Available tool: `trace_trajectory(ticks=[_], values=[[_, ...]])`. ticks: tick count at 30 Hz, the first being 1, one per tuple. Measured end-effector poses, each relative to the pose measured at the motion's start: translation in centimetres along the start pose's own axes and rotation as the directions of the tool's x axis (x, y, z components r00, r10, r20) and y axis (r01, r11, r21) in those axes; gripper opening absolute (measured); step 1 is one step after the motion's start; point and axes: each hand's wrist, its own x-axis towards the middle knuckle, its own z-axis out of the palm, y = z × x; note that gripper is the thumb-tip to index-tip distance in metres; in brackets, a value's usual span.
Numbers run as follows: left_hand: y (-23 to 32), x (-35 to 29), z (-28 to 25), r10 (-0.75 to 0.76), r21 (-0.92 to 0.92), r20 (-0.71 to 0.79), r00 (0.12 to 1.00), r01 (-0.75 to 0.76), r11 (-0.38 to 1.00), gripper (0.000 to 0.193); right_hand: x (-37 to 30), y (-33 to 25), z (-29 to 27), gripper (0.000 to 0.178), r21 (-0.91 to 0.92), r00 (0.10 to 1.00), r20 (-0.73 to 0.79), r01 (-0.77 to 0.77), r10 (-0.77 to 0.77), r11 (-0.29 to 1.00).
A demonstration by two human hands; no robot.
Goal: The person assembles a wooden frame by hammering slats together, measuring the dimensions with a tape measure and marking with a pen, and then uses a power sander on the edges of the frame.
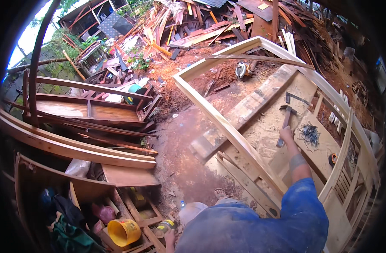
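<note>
My right hand (287, 133) is wrapped round the handle of a claw hammer (286, 119), its head pointing away from me above the workbench (300, 82). Just right of the hammer lies a heap of loose nails (309, 135). Beyond the hammer's head is a dark try square (298, 99). A large pale wooden frame (224, 122) slants across the bench, one long rail passing left of my right arm. Low at the bottom edge, my left hand (170, 239) hangs beside a yellow-labelled can (163, 227); its fingers are too unclear to read.
An orange-and-black tape measure (332, 159) rests at the bench's right. A circular saw (242, 70) sits beyond the bench. Long beams (75, 145) and a yellow bucket (124, 232) stand at left. Scrap wood (201, 31) is piled at the back.
</note>
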Motion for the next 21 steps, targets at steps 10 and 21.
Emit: trace_trajectory(ticks=[10, 21], values=[[26.0, 23.7, 0.4, 0.122, 0.481, 0.414, 0.902, -0.331, 0.812, 0.033, -17.5, -32.7, -12.5, 0.021, 0.616, 0.761, -0.202, 0.588, -0.616, 0.525], [58.4, 52.0, -7.5, 0.138, 0.346, 0.319, 0.938, -0.251, 0.904, 0.035, -24.2, -59.3, 14.8, 0.032, 0.502, 0.505, 0.591, -0.841, -0.628, -0.203]])
